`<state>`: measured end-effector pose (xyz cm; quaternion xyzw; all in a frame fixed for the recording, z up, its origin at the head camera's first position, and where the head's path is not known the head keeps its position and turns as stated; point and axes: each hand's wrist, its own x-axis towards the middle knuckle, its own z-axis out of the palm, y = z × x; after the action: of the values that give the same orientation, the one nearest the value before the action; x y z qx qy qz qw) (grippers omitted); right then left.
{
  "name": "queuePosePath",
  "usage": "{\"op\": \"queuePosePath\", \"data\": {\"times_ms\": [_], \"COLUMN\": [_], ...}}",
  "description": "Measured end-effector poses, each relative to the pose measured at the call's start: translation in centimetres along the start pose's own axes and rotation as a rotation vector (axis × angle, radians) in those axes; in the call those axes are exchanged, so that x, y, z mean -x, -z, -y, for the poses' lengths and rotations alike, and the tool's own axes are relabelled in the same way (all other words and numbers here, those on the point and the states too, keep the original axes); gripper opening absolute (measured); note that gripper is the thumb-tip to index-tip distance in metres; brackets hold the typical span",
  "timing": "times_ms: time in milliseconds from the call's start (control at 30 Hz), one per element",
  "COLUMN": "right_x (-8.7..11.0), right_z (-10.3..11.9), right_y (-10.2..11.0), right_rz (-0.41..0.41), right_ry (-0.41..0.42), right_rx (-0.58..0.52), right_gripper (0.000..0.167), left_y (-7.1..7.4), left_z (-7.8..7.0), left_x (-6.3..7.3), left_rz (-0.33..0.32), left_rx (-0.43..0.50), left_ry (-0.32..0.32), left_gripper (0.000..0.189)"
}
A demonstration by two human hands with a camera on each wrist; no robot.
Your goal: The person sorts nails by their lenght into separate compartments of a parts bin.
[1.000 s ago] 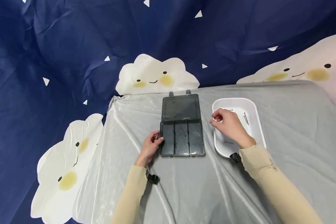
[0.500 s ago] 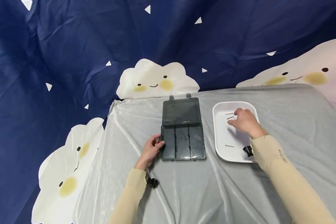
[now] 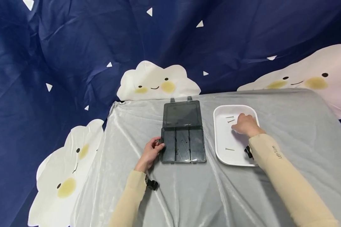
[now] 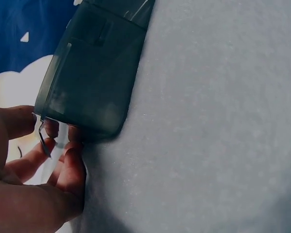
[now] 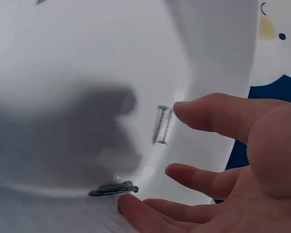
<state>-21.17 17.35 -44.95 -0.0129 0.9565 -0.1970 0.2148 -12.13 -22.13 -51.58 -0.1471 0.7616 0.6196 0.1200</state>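
Observation:
A dark translucent compartment box (image 3: 197, 148) stands with its lid (image 3: 182, 114) folded back. Long screws (image 3: 184, 145) lie in its middle compartment. My left hand (image 3: 150, 153) grips the box's left edge between thumb and fingers; the left wrist view has the box side (image 4: 92, 77) right at the fingertips. To the right, my right hand (image 3: 246, 125) reaches into a white tray (image 3: 222, 156). In the right wrist view, its fingers are spread, with nothing seen between them. Screws (image 5: 162, 124) lie near the thumb, and another screw (image 5: 111, 188) is by a fingertip.
Two screws (image 3: 230, 119) lie near the tray's back, and a single screw (image 3: 230, 149) near its front. Grey cloth (image 3: 193, 189) covers the table. A dark blue curtain (image 3: 227, 37) with clouds and triangles hangs behind.
My right hand has moved from the tray's left side to its right side and then lower towards the tray's floor, uncovering screws. My left hand has stayed on the box edge.

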Motion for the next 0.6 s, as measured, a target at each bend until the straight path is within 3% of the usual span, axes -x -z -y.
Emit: {"op": "queuePosePath", "data": {"times_ms": [333, 600], "right_x": [-1.0, -1.9], "right_z": [-0.3, -0.7], "right_y": [-1.5, -1.6], "right_rz": [-0.080, -0.182], "right_ry": [0.013, 0.034], "right_rx": [0.087, 0.082], "right_gripper": [0.035, 0.028], "left_y": [0.2, 0.3], "left_z": [0.4, 0.3], "left_x": [-0.1, -0.5], "left_rz": [0.014, 0.032], "left_rx": [0.010, 0.001], "left_ry": [0.014, 0.024], "left_gripper": [0.046, 0.049]}}
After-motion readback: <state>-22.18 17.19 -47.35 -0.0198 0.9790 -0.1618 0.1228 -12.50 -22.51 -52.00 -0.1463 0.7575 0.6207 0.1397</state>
